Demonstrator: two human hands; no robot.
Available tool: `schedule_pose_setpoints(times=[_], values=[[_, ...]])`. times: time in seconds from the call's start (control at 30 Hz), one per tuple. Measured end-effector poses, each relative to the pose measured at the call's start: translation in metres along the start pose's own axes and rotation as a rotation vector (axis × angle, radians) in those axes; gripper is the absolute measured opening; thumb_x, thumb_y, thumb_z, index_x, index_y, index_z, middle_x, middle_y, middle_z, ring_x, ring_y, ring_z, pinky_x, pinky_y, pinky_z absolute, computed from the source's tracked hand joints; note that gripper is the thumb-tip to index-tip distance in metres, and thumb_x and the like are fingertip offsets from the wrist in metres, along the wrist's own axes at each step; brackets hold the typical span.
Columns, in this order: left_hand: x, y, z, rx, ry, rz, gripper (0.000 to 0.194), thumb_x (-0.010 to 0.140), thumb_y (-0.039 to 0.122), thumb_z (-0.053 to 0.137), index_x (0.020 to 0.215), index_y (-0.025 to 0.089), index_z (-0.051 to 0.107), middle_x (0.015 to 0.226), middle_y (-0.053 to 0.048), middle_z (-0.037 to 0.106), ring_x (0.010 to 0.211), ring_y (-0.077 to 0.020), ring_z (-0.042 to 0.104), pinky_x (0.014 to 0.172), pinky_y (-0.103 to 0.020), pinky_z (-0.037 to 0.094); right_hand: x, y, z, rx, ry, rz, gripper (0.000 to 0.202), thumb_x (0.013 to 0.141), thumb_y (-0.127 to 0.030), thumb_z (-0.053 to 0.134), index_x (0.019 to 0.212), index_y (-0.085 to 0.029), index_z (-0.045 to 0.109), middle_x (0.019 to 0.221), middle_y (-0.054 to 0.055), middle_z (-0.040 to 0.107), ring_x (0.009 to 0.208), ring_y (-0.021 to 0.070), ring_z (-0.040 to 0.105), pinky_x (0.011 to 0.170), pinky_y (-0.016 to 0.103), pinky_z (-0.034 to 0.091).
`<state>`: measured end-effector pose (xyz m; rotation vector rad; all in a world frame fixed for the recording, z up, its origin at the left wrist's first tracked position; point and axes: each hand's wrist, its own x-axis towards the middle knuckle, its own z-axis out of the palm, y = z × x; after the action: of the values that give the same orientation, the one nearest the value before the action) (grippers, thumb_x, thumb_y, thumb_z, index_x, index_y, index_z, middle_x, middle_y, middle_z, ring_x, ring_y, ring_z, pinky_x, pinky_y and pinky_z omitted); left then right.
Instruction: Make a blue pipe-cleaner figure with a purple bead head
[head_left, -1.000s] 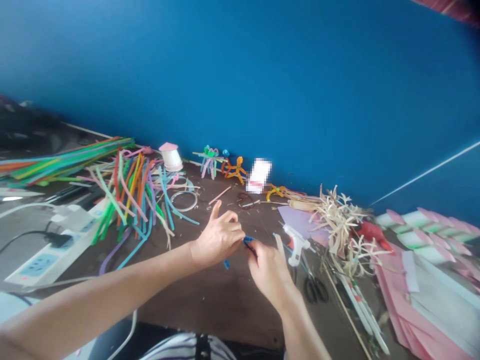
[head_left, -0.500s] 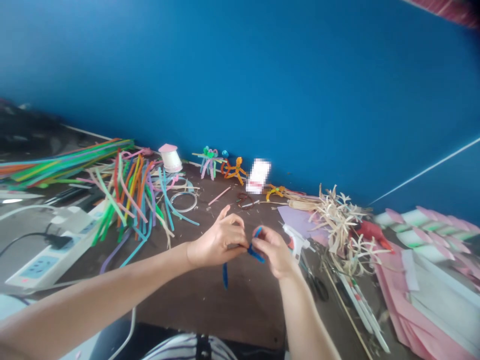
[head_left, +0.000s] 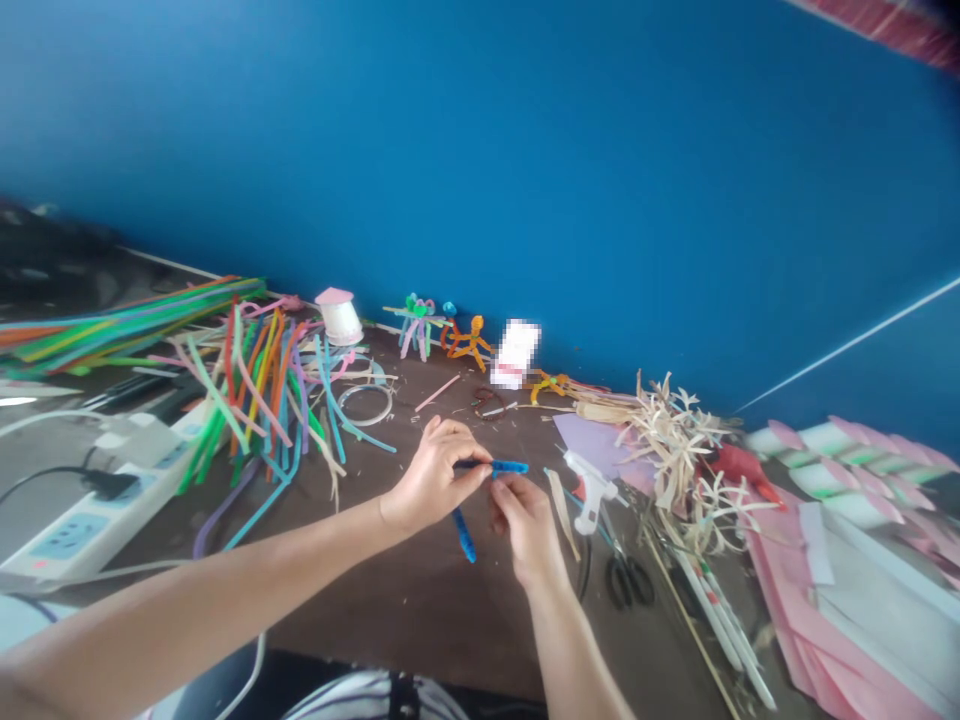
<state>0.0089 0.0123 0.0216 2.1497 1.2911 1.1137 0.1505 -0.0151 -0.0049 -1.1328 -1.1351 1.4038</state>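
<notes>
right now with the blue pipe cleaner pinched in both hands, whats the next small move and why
Probably bend the short free end over with the right hand. The fuzzy blue pipe cleaner is pinched by the left hand, one end pointing right, its other length hanging down towards the brown table. The right fingers sit just under that end.

Left hand [head_left: 433, 483] and right hand [head_left: 523, 517] pinch a bent blue pipe cleaner [head_left: 480, 490] together above the brown table [head_left: 420, 600]; loose coloured pipe cleaners [head_left: 262, 400] lie to the left, white glue gun [head_left: 590, 487] and black scissors [head_left: 626, 575] just right of the hands.
</notes>
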Motion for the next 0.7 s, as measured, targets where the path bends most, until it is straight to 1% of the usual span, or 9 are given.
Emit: schedule_pose_setpoints(times=[0.13,0.23,0.3,0.4,0.5,0.6,0.63,0.7], values=[[0.002,-0.004,0.002,-0.029,-0.059,-0.033,0.012,0.073,0.022,0.055,0.079,0.02,0.066,0.074,-0.002,0.065,0.085,-0.0187,0.052,0.091,-0.04,0.028,-0.005,-0.002,0.002,-0.289,-0.01,-0.123,0.024,0.078,-0.032,0.047,0.059,-0.018,0.045,0.048,-0.006,0.036,0.042,0.0076,0.035,0.041,0.019,0.029],[0.003,-0.006,0.003,-0.046,-0.113,-0.058,0.013,0.074,0.021,0.054,0.08,0.021,0.066,0.076,-0.002,0.065,0.085,-0.0185,0.052,0.089,-0.039,0.03,-0.006,-0.002,0.001,-0.362,0.005,-0.144,0.023,0.079,-0.032,0.045,0.062,-0.017,0.046,0.05,-0.006,0.035,0.043,0.0077,0.036,0.041,0.019,0.03],[0.003,-0.006,0.002,-0.016,-0.114,-0.053,0.012,0.073,0.02,0.055,0.077,0.021,0.066,0.076,-0.002,0.065,0.086,-0.0186,0.051,0.091,-0.042,0.027,-0.006,-0.001,-0.001,-0.381,-0.007,-0.133,0.022,0.08,-0.032,0.044,0.064,-0.017,0.048,0.05,-0.006,0.037,0.042,0.008,0.038,0.041,0.019,0.032],[0.0,-0.004,0.0,0.073,-0.099,0.008,0.012,0.073,0.019,0.055,0.077,0.022,0.066,0.076,-0.001,0.065,0.087,-0.019,0.05,0.095,-0.049,0.017,-0.006,0.002,-0.003,-0.337,-0.038,-0.108,0.022,0.079,-0.035,0.046,0.069,-0.016,0.053,0.051,-0.003,0.047,0.046,0.0102,0.046,0.044,0.02,0.036],[-0.002,-0.001,0.0,0.153,-0.12,0.108,0.014,0.073,0.017,0.055,0.077,0.024,0.066,0.072,0.0,0.065,0.086,-0.0185,0.05,0.096,-0.052,0.01,-0.005,0.005,-0.002,-0.233,-0.016,-0.115,0.025,0.08,-0.039,0.047,0.076,-0.015,0.054,0.058,0.0,0.056,0.053,0.0129,0.054,0.048,0.021,0.04],[-0.004,0.002,0.001,0.196,-0.135,0.177,0.015,0.075,0.017,0.053,0.076,0.025,0.066,0.067,0.0,0.064,0.086,-0.0182,0.051,0.097,-0.052,0.008,-0.004,0.008,-0.001,-0.172,0.014,-0.124,0.029,0.082,-0.041,0.043,0.072,-0.016,0.053,0.055,0.0,0.056,0.052,0.0129,0.055,0.048,0.022,0.04],[-0.004,0.003,0.0,0.198,-0.13,0.185,0.015,0.075,0.017,0.053,0.08,0.025,0.066,0.069,0.0,0.064,0.088,-0.0187,0.051,0.097,-0.052,0.009,-0.004,0.009,-0.001,-0.147,0.026,-0.114,0.029,0.082,-0.042,0.043,0.071,-0.016,0.053,0.054,0.0,0.056,0.05,0.0129,0.054,0.047,0.022,0.04],[-0.005,0.004,-0.003,0.172,-0.094,0.179,0.022,0.074,0.017,0.053,0.093,0.024,0.062,0.083,-0.002,0.064,0.094,-0.0203,0.05,0.097,-0.051,0.012,-0.003,0.01,-0.001,-0.086,0.057,-0.088,0.027,0.082,-0.042,0.045,0.073,-0.017,0.052,0.052,-0.001,0.056,0.048,0.013,0.054,0.045,0.023,0.039]])
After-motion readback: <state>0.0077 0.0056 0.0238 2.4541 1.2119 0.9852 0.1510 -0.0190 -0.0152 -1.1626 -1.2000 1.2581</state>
